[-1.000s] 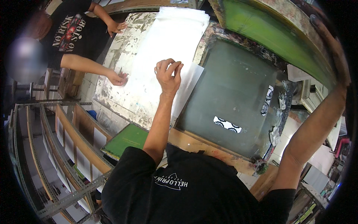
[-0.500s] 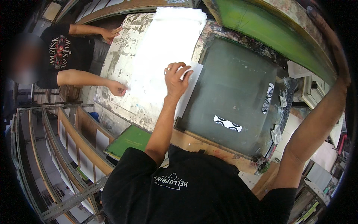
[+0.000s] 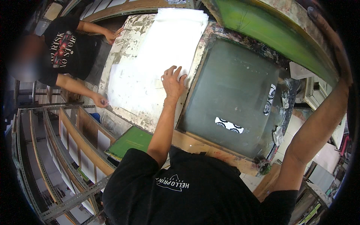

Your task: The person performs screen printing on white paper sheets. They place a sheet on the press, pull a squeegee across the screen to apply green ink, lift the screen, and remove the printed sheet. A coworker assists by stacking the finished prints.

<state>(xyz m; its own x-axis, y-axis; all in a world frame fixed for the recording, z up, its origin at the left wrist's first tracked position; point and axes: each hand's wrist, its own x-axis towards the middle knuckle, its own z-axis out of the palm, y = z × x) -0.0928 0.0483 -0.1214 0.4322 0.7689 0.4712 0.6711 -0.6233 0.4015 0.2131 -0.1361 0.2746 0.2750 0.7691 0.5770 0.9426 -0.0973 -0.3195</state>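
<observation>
My left hand (image 3: pixel 173 82) hovers with fingers spread over the pale, paint-worn table by the right edge of a stack of white sheets (image 3: pixel 170 41). Nothing is in it. Up at the right, my right hand (image 3: pixel 332 41) grips the outer edge of a raised screen-printing frame (image 3: pixel 313 32) with green mesh (image 3: pixel 258 30). Below that frame lies a dark grey printing bed (image 3: pixel 232 90), bearing two small black-and-white patterned strips, one strip (image 3: pixel 229 125) near me and another strip (image 3: pixel 269 99) at the right. A co-worker's hand (image 3: pixel 100 101) holds the corner of a white sheet (image 3: pixel 122 80) at the left.
The co-worker (image 3: pixel 69 48) stands left of the table, their other hand (image 3: pixel 113 35) at its edge. A drying rack (image 3: pixel 67 150) with sheets fills the lower left. A green panel (image 3: pixel 129 142) leans near my left elbow. Crumpled paper (image 3: pixel 277 135) lies at the bed's right edge.
My left hand has let go of a white sheet at the bed's edge and moved slightly left, its fingers spreading. A sheet now lies farther left, at the co-worker's hand. My right hand stays put.
</observation>
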